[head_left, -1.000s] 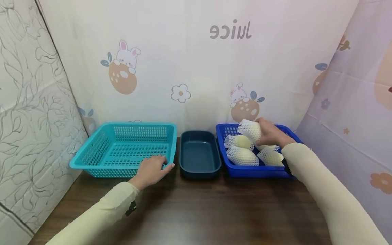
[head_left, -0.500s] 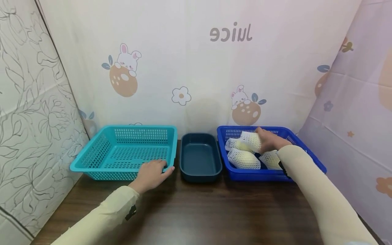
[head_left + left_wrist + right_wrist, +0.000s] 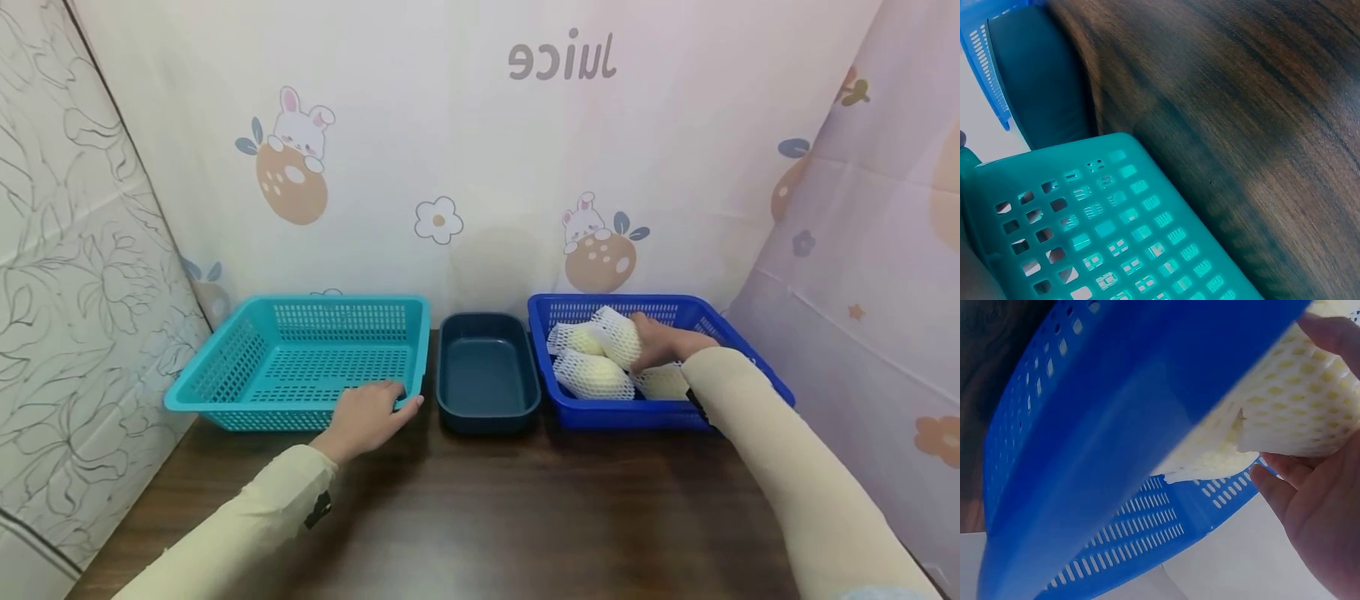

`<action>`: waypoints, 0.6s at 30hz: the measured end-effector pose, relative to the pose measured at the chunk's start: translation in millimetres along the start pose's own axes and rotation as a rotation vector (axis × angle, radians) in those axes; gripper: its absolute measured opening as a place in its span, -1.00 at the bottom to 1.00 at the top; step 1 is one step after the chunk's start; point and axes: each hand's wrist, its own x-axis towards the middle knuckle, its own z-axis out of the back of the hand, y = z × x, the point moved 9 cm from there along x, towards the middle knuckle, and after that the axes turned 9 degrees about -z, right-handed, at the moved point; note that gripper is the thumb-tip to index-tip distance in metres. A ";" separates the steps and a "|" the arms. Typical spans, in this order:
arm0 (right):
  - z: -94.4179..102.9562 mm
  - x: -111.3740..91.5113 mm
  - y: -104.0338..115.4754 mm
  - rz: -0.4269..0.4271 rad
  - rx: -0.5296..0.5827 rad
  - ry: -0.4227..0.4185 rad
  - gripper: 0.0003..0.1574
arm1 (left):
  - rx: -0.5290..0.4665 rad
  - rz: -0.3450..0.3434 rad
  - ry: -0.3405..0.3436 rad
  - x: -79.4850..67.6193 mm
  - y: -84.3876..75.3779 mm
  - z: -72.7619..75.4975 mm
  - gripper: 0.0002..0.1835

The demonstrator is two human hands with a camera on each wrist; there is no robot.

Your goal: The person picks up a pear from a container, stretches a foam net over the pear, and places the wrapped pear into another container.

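My right hand (image 3: 663,343) grips a pale yellow fruit in a white foam net (image 3: 621,337), low in the blue basket (image 3: 637,415). In the right wrist view, thumb and fingers lie round the netted fruit (image 3: 1304,406), and other netted fruit shows behind it. Several more netted fruits (image 3: 596,377) lie in this basket, partly hidden by the hand and sleeve. My left hand (image 3: 365,419) holds the front right corner of the teal basket (image 3: 262,419), fingers over its rim. Only a sliver of that hand shows in the left wrist view. No fruit is visible inside the teal basket.
A dark blue-green rectangular tub (image 3: 487,423) stands between the two baskets. All three sit side by side on a dark wooden table (image 3: 510,517). A printed curtain (image 3: 495,167) rises close behind them, with walls at both sides.
My right hand has lowered the netted fruit from above the blue basket down among the others. The left hand keeps its place on the teal basket. The head view has shifted slightly.
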 end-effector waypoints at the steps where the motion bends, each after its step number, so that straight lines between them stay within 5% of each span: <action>1: -0.3 1.1 -1.3 -0.007 0.004 0.003 0.23 | 0.000 0.001 0.002 -0.2 0.3 0.1 -0.50; 11: -1.0 4.8 -7.4 -0.014 0.026 -0.008 0.29 | -0.036 -0.009 0.006 -0.1 1.4 -5.1 -0.56; 18: 5.0 4.6 -9.2 -0.040 -0.064 -0.066 0.35 | -0.111 -0.019 0.002 4.7 3.3 -3.5 -0.55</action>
